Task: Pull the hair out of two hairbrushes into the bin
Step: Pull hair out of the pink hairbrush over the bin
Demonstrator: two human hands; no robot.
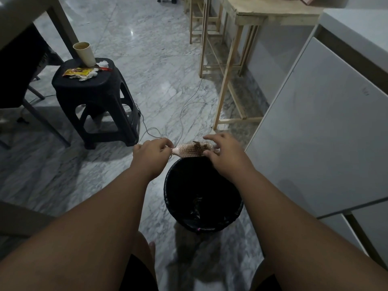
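A pink hairbrush (188,151) lies level in the air just above the far rim of a black bin (235,215), bristles up. A dark tuft of hair (197,145) clings to the bristles near its right end. My left hand (150,155) grips the brush handle at the left. My right hand (225,153) is at the brush's right end, thumb and fingers curled at the head beside the tuft. Dark clumps of hair (196,203) lie at the bottom of the bin. Only one brush is in view.
A black plastic stool (94,97) with a paper cup (85,53) and wrappers stands at the left. Thin cables (182,110) run across the marble floor. A wooden frame table (235,59) stands behind, and a white cabinet (327,133) is close on the right.
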